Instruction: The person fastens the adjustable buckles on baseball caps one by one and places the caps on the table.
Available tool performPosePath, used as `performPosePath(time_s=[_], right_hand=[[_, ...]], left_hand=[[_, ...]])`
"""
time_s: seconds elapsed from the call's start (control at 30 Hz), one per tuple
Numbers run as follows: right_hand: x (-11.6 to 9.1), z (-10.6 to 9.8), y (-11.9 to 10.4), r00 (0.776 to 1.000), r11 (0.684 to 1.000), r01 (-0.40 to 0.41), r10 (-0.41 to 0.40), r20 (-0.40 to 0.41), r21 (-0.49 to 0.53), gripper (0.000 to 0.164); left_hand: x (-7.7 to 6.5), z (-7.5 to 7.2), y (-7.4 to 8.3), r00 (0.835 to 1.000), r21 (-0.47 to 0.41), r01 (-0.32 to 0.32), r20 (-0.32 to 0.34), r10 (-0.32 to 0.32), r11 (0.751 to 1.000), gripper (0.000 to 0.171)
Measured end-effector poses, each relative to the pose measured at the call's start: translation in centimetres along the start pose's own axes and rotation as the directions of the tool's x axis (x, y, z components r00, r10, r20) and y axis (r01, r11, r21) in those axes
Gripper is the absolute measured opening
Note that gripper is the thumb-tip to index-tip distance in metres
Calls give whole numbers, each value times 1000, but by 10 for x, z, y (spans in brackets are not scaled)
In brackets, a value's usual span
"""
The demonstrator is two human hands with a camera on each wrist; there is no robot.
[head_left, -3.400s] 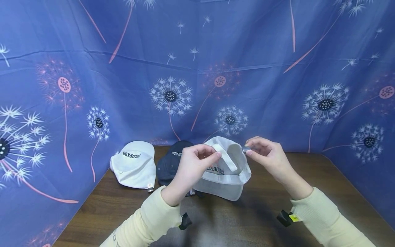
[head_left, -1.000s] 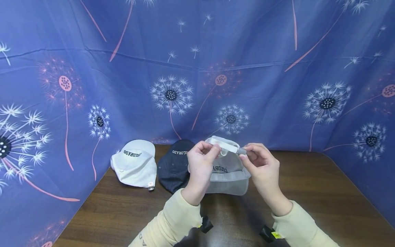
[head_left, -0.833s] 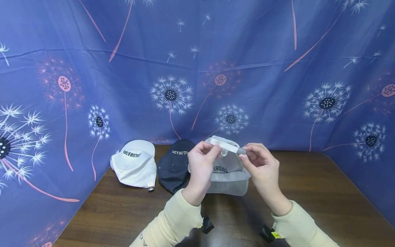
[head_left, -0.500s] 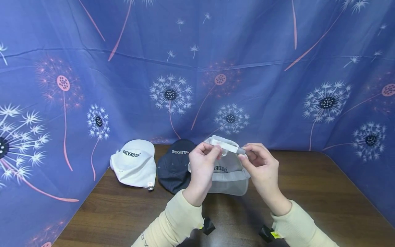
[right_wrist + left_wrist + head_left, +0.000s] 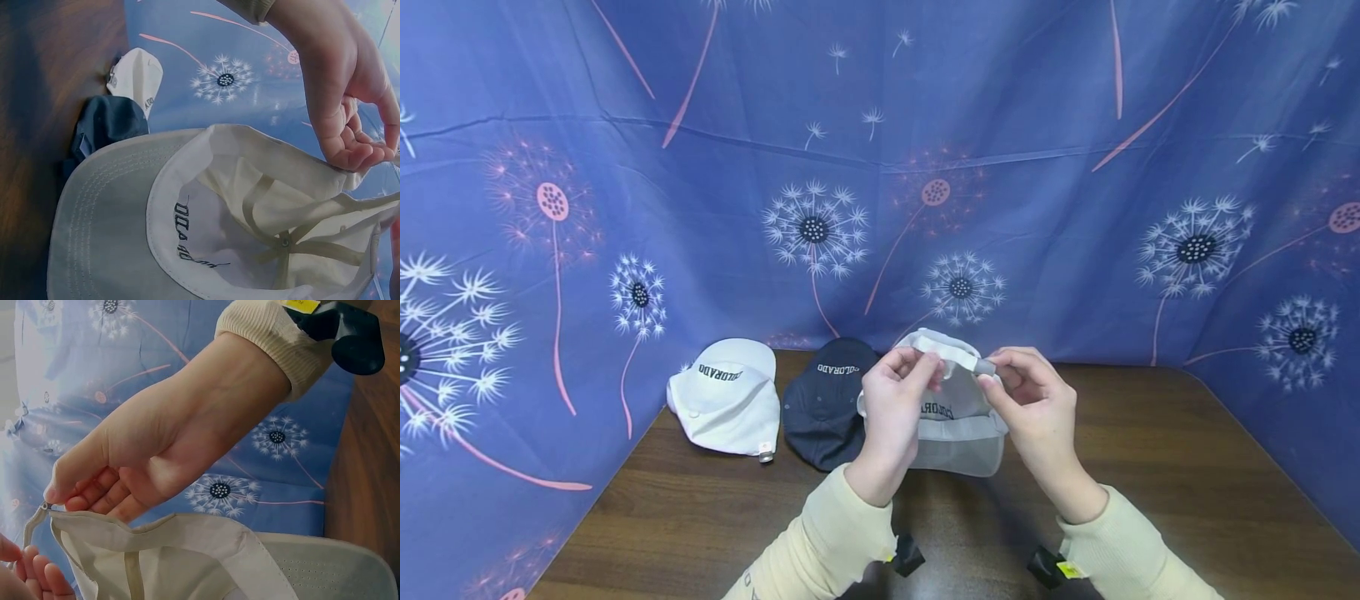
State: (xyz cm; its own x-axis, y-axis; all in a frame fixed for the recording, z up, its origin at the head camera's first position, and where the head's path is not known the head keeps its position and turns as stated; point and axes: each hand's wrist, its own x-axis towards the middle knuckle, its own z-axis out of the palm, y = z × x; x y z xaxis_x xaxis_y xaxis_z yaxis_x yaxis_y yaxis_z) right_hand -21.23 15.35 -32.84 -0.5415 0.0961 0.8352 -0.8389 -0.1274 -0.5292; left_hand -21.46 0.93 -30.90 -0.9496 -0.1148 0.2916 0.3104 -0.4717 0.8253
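A light-coloured baseball cap [image 5: 958, 454] hangs upside down between both hands, its opening upward and its brim toward the person. My left hand [image 5: 891, 400] pinches its white back strap [image 5: 958, 358] between thumb and fingers. On the other side my right hand [image 5: 1033, 400] pinches the grey metal buckle [image 5: 983, 365], with the strap running up to it. In the left wrist view, the right thumb and fingers meet at the buckle [image 5: 45, 505] beside the cap's edge. Across the cap's inside [image 5: 237, 206], the right wrist view shows my left hand [image 5: 350, 112]; the right fingers are mostly cut off.
Two other caps lie on the brown wooden table [image 5: 1150, 467] to the left: a white one [image 5: 726, 408] with a metal buckle at its strap end, and a dark navy one [image 5: 820, 412], partly hidden by the left hand. A blue dandelion-print cloth [image 5: 1075, 208] hangs behind.
Earlier the strap hung loose from the left hand, apart from the buckle; now it runs into the buckle. The hands have drawn closer together. Most recently the left hand edges right and the strap bows.
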Motion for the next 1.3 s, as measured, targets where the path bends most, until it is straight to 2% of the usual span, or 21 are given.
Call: performPosePath(time_s=[0.2, 0.47, 0.77, 1.03, 1.3], right_hand=[[0, 0, 1, 1000, 1000, 8, -8, 8, -1, 28], [-2, 0, 2, 1000, 1000, 9, -9, 11, -16, 27], [-2, 2, 1, 1000, 1000, -2, 2, 12, -21, 27], [-2, 4, 1, 1000, 1000, -14, 14, 13, -26, 26], [0, 4, 1, 1000, 1000, -13, 13, 18, -26, 26]], left_hand=[[-4, 2, 1, 997, 7, 50, 53, -50, 999, 21], [-7, 3, 1, 993, 36, 68, 92, -71, 997, 21], [-7, 3, 0, 993, 44, 68, 93, -72, 997, 21], [-7, 4, 0, 995, 91, 77, 58, -82, 993, 22], [-7, 6, 0, 995, 81, 71, 63, -77, 994, 22]])
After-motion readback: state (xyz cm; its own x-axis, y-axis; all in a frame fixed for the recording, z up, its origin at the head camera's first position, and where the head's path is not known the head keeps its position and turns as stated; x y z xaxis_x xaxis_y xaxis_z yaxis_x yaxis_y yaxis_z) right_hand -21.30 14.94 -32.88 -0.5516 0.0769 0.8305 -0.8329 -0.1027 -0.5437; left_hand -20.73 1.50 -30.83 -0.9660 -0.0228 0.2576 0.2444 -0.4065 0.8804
